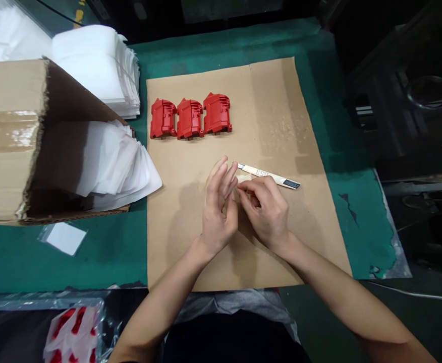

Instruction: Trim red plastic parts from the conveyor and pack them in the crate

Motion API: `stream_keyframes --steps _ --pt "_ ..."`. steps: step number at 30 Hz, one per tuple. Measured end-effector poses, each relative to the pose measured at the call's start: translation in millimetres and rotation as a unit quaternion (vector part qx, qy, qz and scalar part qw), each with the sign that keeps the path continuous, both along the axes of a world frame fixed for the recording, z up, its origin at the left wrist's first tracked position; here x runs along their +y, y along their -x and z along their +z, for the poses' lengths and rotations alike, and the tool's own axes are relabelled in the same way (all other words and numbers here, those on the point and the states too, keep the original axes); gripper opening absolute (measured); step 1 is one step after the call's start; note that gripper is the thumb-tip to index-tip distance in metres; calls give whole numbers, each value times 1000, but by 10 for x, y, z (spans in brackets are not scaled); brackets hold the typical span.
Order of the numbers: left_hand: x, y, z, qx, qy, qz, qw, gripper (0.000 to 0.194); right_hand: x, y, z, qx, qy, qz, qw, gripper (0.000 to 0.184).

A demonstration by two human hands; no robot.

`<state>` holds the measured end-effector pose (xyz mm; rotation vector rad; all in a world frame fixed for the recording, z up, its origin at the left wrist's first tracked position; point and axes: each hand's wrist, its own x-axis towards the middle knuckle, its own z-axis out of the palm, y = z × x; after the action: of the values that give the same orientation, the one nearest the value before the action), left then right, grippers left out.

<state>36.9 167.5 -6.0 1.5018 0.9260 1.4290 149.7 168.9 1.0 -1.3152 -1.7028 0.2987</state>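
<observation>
The right grip (pixel 264 212) is pinched on a small pale scrap (pixel 242 178) near the middle of the kraft paper sheet (pixel 274 101) — the left grip (pixel 219 214) half open just beside it, a utility knife (pixel 261 173) lying at two o'clock, three red moulded housings (pixel 189 118) at twelve.

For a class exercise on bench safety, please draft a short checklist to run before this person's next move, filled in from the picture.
1. Utility knife blade retracted: cannot tell.
2. Right hand secure on the small pale piece: cannot tell, fingers partly hide it.
3. Left hand holding no blade: ok.
4. Three red plastic moldings in a row, clear of both hands: ok.
5. Kraft paper free of debris: not ok, pale flecks lie on it.
</observation>
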Motion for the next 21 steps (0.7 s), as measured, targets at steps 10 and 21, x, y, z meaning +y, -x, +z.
stream_keyframes --steps 10,21 --pt "21 14 -20 66 -59 -15 996 59 3 6 12 31 35 -1 999 9" --pt "6 1 6 -13 3 1 1000 56 11 6 35 32 41 -1 999 9"
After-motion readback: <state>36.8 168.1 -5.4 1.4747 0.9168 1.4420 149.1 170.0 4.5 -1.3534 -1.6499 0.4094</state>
